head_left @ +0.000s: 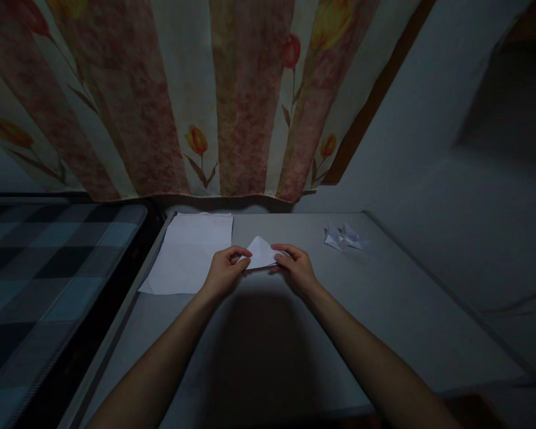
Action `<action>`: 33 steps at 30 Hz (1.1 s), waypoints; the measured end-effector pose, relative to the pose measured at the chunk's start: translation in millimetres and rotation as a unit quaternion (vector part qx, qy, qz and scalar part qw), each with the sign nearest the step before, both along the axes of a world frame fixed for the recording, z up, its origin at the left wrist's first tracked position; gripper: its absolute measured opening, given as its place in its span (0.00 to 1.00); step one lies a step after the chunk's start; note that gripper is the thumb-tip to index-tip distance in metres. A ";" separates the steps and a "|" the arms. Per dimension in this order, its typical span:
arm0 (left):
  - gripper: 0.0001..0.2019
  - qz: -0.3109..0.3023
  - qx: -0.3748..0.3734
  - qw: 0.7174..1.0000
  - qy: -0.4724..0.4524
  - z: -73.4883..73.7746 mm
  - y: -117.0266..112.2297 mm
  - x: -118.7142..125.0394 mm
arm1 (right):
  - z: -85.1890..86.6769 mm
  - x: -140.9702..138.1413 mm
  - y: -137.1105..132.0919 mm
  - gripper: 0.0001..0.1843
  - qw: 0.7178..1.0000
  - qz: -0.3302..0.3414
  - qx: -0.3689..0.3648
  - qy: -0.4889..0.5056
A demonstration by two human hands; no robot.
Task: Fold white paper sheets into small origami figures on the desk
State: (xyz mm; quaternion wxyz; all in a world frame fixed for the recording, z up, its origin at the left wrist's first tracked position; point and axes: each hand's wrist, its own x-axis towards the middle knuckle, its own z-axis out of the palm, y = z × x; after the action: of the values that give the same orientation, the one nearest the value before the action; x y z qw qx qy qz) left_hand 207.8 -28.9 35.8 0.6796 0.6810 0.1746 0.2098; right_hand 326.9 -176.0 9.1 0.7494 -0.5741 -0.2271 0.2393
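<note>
Between my two hands is a folded piece of white paper (261, 252), peaked at the top with a straight lower edge. My left hand (226, 269) pinches its left corner between thumb and fingers. At the opposite corner, my right hand (296, 266) grips it the same way, some fingers tucked behind or beneath. To the left lie white paper sheets (192, 250), near my left hand. Two small folded paper shapes (343, 236), pointed like boats, rest farther right on the table.
The pale table (384, 316) reaches the wall at the back and right. A striped curtain with tulips (196, 89) hangs behind it. Left of the table is a checked mattress (44, 280), with a dark gap between them. The room is dim.
</note>
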 end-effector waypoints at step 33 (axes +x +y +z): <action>0.07 -0.015 0.267 0.963 0.022 -14.3 5.2 -1.3 | -3.0 4.7 -1.2 0.13 0.988 0.011 -0.037 -0.149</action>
State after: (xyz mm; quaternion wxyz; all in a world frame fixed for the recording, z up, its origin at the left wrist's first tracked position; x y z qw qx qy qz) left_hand 206.5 -23.7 21.5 0.4723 0.8447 0.1169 0.2232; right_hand 331.6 -177.3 6.1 0.6830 -0.6280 -0.3334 0.1671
